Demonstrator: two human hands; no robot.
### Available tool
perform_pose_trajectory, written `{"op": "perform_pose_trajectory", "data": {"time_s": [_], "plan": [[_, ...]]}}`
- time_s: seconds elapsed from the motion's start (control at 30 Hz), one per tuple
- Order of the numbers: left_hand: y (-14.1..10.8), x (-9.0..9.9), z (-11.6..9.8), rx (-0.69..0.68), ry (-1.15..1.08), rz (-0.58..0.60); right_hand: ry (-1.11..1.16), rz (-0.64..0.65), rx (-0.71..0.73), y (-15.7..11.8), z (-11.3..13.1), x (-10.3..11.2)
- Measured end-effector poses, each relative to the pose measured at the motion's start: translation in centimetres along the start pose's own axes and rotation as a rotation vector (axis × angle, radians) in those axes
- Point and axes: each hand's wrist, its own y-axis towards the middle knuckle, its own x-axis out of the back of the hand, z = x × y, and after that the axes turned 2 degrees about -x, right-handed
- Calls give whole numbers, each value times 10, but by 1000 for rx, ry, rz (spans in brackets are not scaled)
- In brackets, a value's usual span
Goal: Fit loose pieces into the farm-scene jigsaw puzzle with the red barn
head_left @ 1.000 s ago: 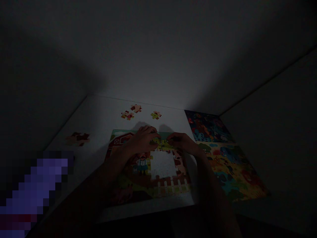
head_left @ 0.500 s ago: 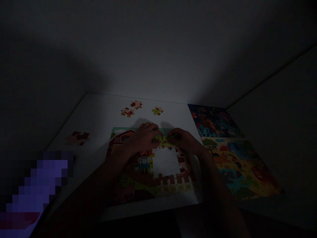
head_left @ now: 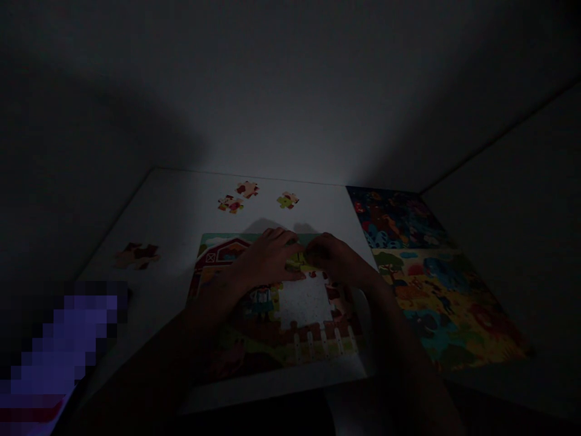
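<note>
A farm-scene jigsaw puzzle (head_left: pixel 263 339) lies flat before me, with a white gap in its middle. At the gap's upper edge, my left hand (head_left: pixel 267 257) curves its thumb and fingers around a green puzzle piece (head_left: pixel 296 261). My right hand (head_left: pixel 336 257) meets it from the other side, fingers bent together and pressed on the green pieces there. Its fingertips are dark and partly hidden. Beyond the hands lie loose puzzle pieces: a green one (head_left: pixel 287 200), a pink-brown one (head_left: pixel 247 189) and a reddish one (head_left: pixel 230 204).
More brown-pink pieces (head_left: pixel 137 256) lie at the table's left. Two assembled pictures are at the right: a dark blue one (head_left: pixel 399 219) and a savanna one (head_left: pixel 436 303). A wall stands behind the white table (head_left: pixel 181 194). A blurred purple patch (head_left: pixel 68 339) is at lower left.
My left hand has shifted slightly right, and the two hands are closer together over the green pieces. The view has moved a little; the loose pieces stay put.
</note>
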Motion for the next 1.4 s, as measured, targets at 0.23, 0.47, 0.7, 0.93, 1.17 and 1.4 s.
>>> {"op": "perform_pose_trajectory", "data": {"time_s": [0.23,0.47,0.7,0.93,1.17,1.4], "plan": [[1,0,-4,24,10,-5,22,-2,2,0,-2,0],[2,1,-5,35,-54,-20,5,111,68,-8,-5,5],[2,-4,-2,32,-76,-52,-58,114,58,-6,0,3],[2,-4,-2,13,-55,-57,-174,54,114,-6,2,2],[3,-1,-4,25,-34,-34,-89,50,119,-5,3,0],[3,-3,-2,35,-18,-13,-110,11,95,-1,2,-2]]}}
